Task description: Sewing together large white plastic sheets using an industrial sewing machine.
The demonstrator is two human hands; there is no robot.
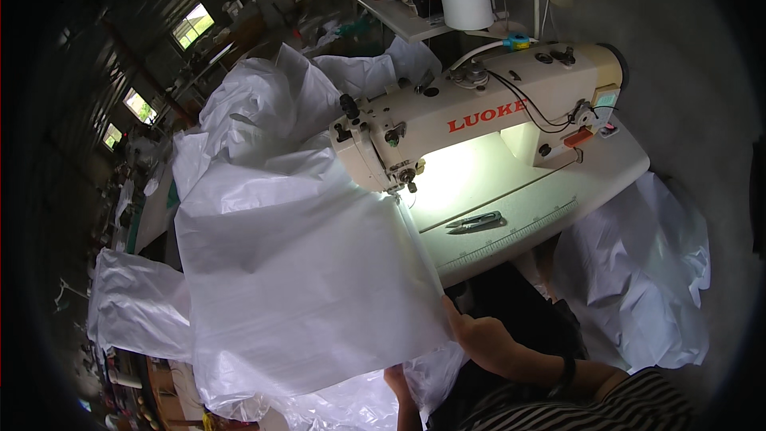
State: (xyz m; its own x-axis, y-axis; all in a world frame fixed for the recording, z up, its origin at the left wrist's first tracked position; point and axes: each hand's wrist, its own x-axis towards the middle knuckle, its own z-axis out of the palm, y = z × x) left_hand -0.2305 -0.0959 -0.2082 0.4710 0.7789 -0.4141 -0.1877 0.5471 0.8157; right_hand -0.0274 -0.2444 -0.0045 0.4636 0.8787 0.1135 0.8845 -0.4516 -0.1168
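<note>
Nearest, our striped sleeve (638,399) is lying right. The white sheet (311,279) is spreading far-left of our grip, its right edge running from the sewing machine (471,100) to our nearer right hand (483,341), pinching it; we cannot tell whether our left hand (396,384) is gripping.

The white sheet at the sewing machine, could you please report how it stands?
Right hand holding white sheet by its right edge; left hand at lower edge, fingers hidden. Sheet's edge beneath sewing head. Snips on machine bed, clear of sheet.
</note>
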